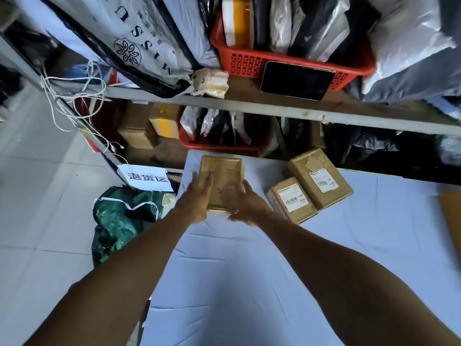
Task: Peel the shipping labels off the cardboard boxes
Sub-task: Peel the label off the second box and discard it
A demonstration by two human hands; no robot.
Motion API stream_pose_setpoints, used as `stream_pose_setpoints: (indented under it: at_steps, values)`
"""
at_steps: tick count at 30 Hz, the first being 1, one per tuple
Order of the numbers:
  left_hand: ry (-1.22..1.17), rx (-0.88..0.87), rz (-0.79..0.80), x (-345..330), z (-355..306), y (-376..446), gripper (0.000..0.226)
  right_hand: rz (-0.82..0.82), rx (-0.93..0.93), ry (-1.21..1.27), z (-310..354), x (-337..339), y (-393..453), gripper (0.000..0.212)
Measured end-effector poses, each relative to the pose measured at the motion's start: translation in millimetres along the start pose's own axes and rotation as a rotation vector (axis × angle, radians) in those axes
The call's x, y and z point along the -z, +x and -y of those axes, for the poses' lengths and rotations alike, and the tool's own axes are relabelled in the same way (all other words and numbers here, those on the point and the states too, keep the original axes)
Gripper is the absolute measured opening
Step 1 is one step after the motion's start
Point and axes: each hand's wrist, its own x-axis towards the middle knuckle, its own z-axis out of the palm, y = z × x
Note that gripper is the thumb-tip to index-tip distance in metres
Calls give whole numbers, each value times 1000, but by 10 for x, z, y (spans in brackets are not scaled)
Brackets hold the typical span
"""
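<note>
A flat cardboard box (224,176) with no label on its top lies at the far left of the cloth-covered table (249,258). My left hand (197,196) rests on its left part with straight fingers. My right hand (247,203) presses against its right side and near corner, fingers extended. To the right lie two more cardboard boxes: a small one (290,204) with a white shipping label (293,199), and a larger one (320,177) with a white label (323,181) and torn paper remnants above it.
Shelves behind the table hold red baskets (249,62) of parcels, a dark tablet (296,79), grey bags and more boxes (139,131). A green bag (119,218) and a paper sign (147,178) sit on the floor at the left. A brown board (452,216) lies at the right edge.
</note>
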Motion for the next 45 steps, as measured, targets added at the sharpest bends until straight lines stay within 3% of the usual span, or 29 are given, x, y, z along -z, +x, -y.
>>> stream_pose_setpoints:
  at_steps: [5, 9, 11, 14, 19, 22, 30, 38, 45]
  values:
    - [113, -123, -168, 222, -519, -60, 110, -211, -32, -106, -479, 331, -381, 87]
    - [-5, -216, -132, 177, -1210, 95, 118, -290, -226, -97, -986, 390, -746, 66]
    - [-68, -232, -69, 81, -1549, 189, 127, -304, -233, -106, -1162, 364, -824, 60]
    - [-128, -209, -7, -106, -1914, 307, 135, -339, -199, -106, -1329, 305, -803, 62]
    - [-212, -217, -92, -269, -2076, 315, 127, -296, -192, 114, -1565, 254, -822, 64]
    - [-207, -275, -81, -374, -2108, 51, 122, -267, -185, 93, -1649, 117, -1092, 65]
    - [-202, -396, -98, -672, -2465, -976, 116, -228, -137, 376, -1824, -277, -2093, 85]
    - [-222, -333, 22, -1204, -2843, -1857, 122, -366, -259, 656, -2038, -891, -3069, 67]
    - [-376, -300, 128, -1579, -2969, -2101, 116, -452, -305, 708, -2042, -1211, -3411, 55]
